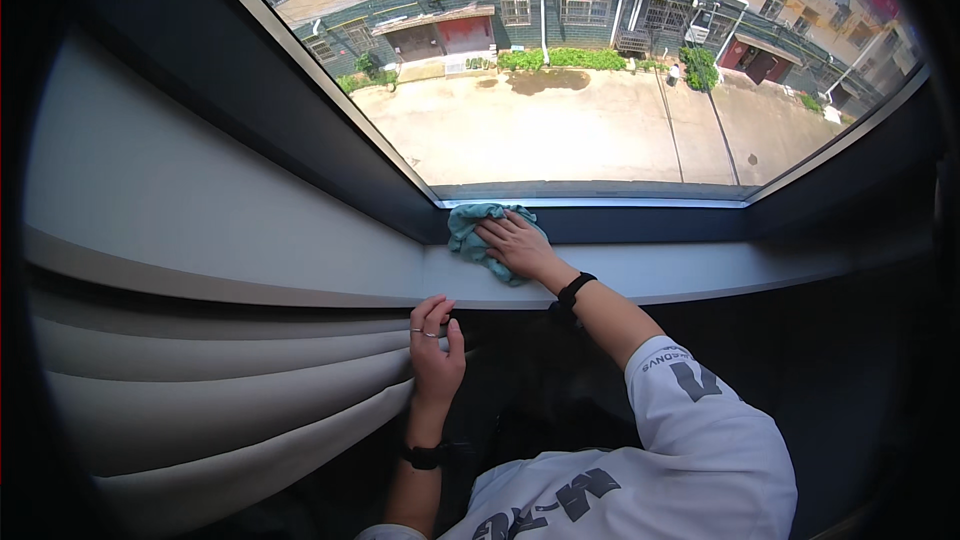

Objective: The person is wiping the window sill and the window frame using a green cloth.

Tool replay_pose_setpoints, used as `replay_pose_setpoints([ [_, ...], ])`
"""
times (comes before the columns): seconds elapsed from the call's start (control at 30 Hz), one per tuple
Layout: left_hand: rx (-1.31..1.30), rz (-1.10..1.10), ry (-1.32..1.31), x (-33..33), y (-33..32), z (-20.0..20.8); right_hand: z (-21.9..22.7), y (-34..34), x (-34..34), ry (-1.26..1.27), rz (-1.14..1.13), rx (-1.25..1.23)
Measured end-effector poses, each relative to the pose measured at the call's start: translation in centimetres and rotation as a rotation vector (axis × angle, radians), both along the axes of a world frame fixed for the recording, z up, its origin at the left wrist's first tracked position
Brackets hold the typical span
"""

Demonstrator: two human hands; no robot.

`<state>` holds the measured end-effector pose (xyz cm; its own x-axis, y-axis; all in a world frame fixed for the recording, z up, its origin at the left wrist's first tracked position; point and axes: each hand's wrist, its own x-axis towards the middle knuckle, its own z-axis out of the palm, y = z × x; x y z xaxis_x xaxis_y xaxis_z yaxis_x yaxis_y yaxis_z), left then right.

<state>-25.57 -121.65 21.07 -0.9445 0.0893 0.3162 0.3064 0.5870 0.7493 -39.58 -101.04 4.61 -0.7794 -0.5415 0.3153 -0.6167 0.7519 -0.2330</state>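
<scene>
A crumpled teal cleaning cloth point(470, 232) lies at the left corner of the window, against the dark lower frame and over the pale windowsill point(640, 272). My right hand point(515, 245) presses down on it from above, the fingers spread over the fabric. Below the sill's front edge, my left hand point(437, 348) is raised beside the end of the grey curtain point(250, 365). Its fingers are loosely bent and the thumb stands apart, with nothing visible between them. Whether its fingertips touch the sill edge, I cannot tell.
The window glass point(600, 130) rises beyond the dark frame point(650, 224), with a sunlit yard and a building outside. A wide pale side panel point(220, 180) meets the sill at the left. Deep shadow hides what lies below the sill on the right.
</scene>
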Motion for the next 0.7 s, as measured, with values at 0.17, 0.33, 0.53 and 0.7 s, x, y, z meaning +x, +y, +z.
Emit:
replay_pose_setpoints([
  [0.17, 0.009, 0.000, -0.030, 0.0, -0.2, -1.0, -0.5, 13.2, 6.3, 0.019, -0.321, 0.094],
  [0.33, -0.043, 0.041, -0.008, -1.3, -0.8, -1.9, -3.6, 27.5, 13.8, 0.012, -0.839, 0.167],
  [0.53, 0.015, 0.000, -0.008, -1.4, -1.0, -1.9, -4.8, 31.7, 15.6, 0.169, -1.224, -0.030],
  [0.7, -0.039, -0.157, -0.185, -1.6, 3.9, -2.9, -3.0, 15.3, 12.1, -0.014, -0.994, -0.128],
])
